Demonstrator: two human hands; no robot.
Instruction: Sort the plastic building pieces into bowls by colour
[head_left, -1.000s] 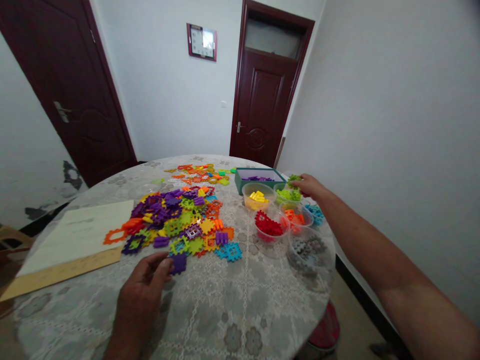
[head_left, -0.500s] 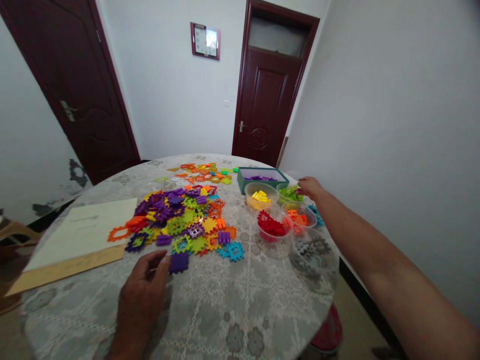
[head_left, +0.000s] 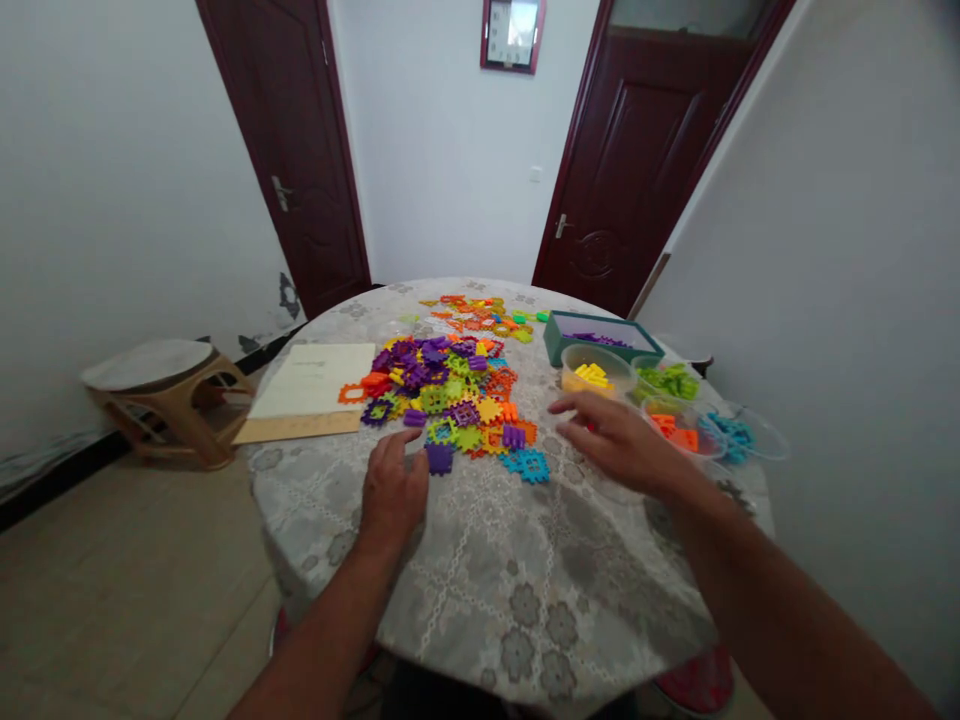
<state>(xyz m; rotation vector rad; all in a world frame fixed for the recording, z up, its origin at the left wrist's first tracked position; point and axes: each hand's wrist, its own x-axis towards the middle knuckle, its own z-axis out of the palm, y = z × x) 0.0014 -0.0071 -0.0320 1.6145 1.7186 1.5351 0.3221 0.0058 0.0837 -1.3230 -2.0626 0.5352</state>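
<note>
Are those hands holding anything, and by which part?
Nothing visible in the right hand. The left hand is at the left edge of the purple square; whether it grips there cannot be told.

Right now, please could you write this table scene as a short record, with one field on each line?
left hand: beside the dark purple square piece; contact is hard to tell
right hand: just right of the mixed pile, no held piece visible
clear bowls: one with yellow pieces, one with lime green pieces, one with orange pieces
green box: purple pieces inside
left of pile: pale sheet, with a tan strip along its near edge
</note>
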